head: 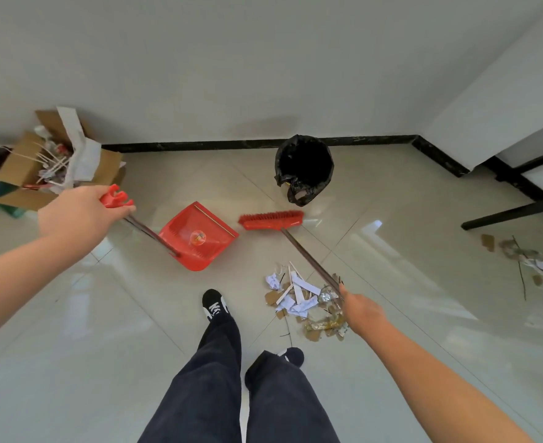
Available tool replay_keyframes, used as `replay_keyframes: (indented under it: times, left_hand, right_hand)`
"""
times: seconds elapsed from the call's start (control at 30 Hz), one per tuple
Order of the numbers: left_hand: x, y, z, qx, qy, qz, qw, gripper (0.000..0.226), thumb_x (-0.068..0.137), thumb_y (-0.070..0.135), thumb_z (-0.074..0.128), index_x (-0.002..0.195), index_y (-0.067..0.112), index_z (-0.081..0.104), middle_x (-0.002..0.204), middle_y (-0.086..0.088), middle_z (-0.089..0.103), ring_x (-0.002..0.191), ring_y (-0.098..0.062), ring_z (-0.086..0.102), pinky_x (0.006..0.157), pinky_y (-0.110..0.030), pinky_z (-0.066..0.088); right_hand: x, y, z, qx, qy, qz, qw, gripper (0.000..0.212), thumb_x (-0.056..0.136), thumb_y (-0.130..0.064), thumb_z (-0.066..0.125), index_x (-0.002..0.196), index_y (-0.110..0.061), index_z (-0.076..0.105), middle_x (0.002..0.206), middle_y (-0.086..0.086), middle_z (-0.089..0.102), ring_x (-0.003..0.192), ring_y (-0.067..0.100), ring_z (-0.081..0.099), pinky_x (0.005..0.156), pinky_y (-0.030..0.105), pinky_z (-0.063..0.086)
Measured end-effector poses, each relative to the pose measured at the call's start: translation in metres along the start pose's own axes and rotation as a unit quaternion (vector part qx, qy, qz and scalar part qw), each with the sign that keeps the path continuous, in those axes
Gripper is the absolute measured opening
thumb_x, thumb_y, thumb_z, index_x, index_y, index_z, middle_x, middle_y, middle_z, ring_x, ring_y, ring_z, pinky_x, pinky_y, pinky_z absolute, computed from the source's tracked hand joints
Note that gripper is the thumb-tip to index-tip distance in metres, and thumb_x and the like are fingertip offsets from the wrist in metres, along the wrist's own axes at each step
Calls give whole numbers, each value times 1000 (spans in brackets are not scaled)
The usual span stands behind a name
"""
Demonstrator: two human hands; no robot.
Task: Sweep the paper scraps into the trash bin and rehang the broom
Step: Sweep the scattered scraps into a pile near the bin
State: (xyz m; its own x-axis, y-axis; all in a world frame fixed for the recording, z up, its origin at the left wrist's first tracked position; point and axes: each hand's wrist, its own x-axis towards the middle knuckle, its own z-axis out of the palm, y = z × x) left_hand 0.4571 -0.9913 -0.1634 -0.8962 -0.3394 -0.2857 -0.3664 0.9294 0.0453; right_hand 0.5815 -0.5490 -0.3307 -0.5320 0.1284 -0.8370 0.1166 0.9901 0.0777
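Red bristles up front: the broom (pixel 271 220) lies stretched out ahead of the person. Its long pole runs on a slant from the right grip (pixel 364 314) up and to the left, out to the head. The head sits crosswise, roughly parallel to the wall, with its bristles pointing away towards the black skirting. It lies between the dustpan (pixel 200 238) and the trash bin (pixel 305 169), just short of the bin. Whether the bristles touch the floor (pixel 391 251), I cannot tell.

The right grip is wrapped round the near end of the pole, back of the hand to the camera. The left grip (pixel 78 215) is curled round the top of the dustpan's thin handle, with the red clip end sticking out past the thumb. That handle slants down and to the right to the red pan, whose open mouth faces the broom head.

The paper scraps (pixel 299 298) are white strips, crumpled bits and brown card pieces. They lie heaped on the glossy tiles under the pole, just beside the right grip and near the forward black shoe (pixel 214 303). A second scatter of litter (pixel 532 260) lies well apart, far right.

The bin is lined with a black bag and stands close to the wall. A cardboard box (pixel 24 164) stuffed with rubbish sits in the far left corner.
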Motion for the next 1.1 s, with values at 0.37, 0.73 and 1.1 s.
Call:
replay_keyframes:
  times: [0.37, 0.73, 1.1]
  left_hand:
    - [-26, 15, 1, 19, 3, 88, 996, 44, 83, 63, 65, 106, 26, 71, 92, -10, 71, 89, -35, 64, 73, -39, 51]
    - [-70, 117, 16, 13, -6, 246, 969, 36, 83, 58, 69, 99, 26, 73, 95, -5, 75, 95, -33, 68, 71, -35, 50]
    - [-123, 272, 37, 67, -59, 484, 871, 29, 89, 57, 60, 89, 28, 63, 99, 9, 73, 101, -18, 68, 70, -30, 50]
  right_hand:
    - [-115, 142, 88, 76, -25, 59, 995, 54, 97, -29, 31, 147, -45, 21, 93, -4, 53, 79, 17, 50, 69, 27, 42]
    - [-178, 134, 127, 367, 59, 127, 920, 41, 97, -26, 43, 137, -34, 44, 73, -5, 58, 63, 15, 57, 51, 21, 46]
    - [-213, 117, 83, 699, 75, 245, 668, 31, 88, 2, 49, 111, -17, 58, 46, 5, 37, 34, 14, 33, 36, 17, 31]
